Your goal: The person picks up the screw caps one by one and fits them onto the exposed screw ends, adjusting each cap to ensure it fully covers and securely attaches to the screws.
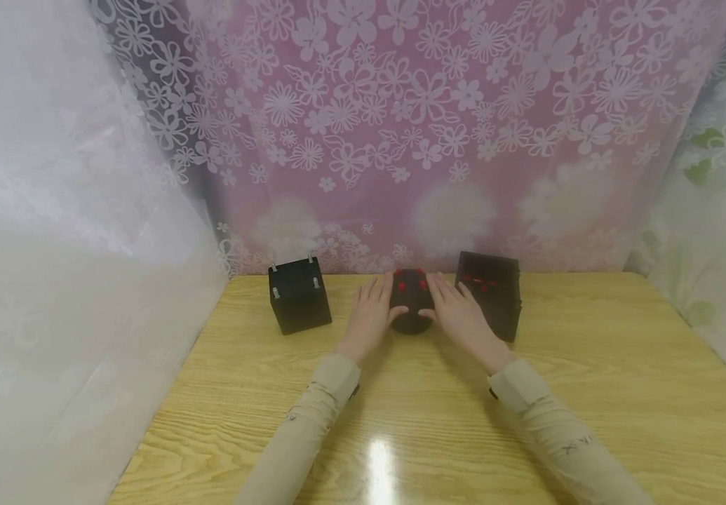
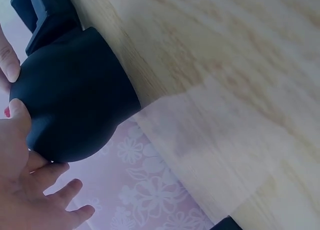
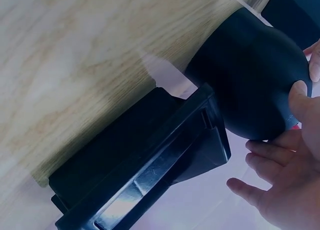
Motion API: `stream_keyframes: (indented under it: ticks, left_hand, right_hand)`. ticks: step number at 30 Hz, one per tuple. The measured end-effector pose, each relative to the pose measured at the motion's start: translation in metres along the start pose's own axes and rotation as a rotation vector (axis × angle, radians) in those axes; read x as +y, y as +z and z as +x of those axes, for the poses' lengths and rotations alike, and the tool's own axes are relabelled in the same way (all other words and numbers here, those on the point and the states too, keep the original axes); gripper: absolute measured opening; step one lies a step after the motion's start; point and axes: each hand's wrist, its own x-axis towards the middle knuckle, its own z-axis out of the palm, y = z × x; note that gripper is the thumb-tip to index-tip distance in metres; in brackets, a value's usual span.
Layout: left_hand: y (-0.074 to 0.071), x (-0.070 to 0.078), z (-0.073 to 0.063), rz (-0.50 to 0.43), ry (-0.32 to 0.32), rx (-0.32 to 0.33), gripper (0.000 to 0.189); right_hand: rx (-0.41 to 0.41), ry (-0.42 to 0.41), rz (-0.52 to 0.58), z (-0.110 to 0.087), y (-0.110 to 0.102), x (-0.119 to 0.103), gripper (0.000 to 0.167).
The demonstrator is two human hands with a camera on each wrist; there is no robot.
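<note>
A black rounded object [image 1: 411, 319] with several small red knobs on top stands on the wooden table near its far edge, between both hands. My left hand [image 1: 367, 313] lies along its left side, fingers fairly straight, thumb reaching onto the near part. On the opposite side, my right hand [image 1: 466, 319] mirrors this pose. In the left wrist view, the thumb and forefinger touch the dome [image 2: 75, 95] while the other fingers spread off it. The right wrist view likewise has some fingers loosely apart from the dome [image 3: 250, 75]. Its exact kind cannot be told.
Left of the hands stands a black box [image 1: 301, 301] with several metal pins on top. Close beside the right hand is a black slanted case [image 1: 501, 294] with red parts. A floral curtain [image 1: 400, 140] hangs behind the table [image 1: 438, 435]; pale sheeting [image 1: 72, 245] lines the left side.
</note>
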Motion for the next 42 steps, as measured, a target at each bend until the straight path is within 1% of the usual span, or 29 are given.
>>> stream_keyframes:
  ticks: [6,10,15,19,23,29,36,42]
  left_hand:
    - [0.0,-0.001,0.006,-0.004,0.0,-0.017,0.081]
    - [0.004,-0.004,0.01,0.007,0.006,0.003,0.081]
    - [0.007,-0.006,0.016,0.01,0.002,0.017,0.081]
    - [0.008,-0.007,0.02,0.021,-0.01,0.004,0.081]
    - [0.008,-0.008,0.023,0.011,-0.022,-0.01,0.081]
    - [0.009,-0.008,0.023,0.014,-0.021,-0.009,0.081]
    - [0.006,-0.007,0.022,-0.006,-0.024,-0.018,0.081]
    - [0.0,-0.006,0.022,-0.027,-0.046,-0.033,0.081]
  right_hand:
    - [-0.029,0.028,0.015,0.005,0.003,0.005,0.079]
    - [-0.036,0.033,0.023,0.007,0.004,0.006,0.079]
    - [-0.062,0.047,0.002,0.011,0.006,0.01,0.08]
    - [-0.074,0.058,-0.003,0.014,0.008,0.013,0.08]
    - [-0.082,0.058,-0.007,0.016,0.009,0.015,0.08]
    - [-0.1,0.061,0.004,0.017,0.009,0.016,0.08]
    - [-0.099,0.066,0.013,0.017,0.008,0.015,0.08]
    - [-0.081,0.095,0.051,0.018,0.006,0.014,0.079]
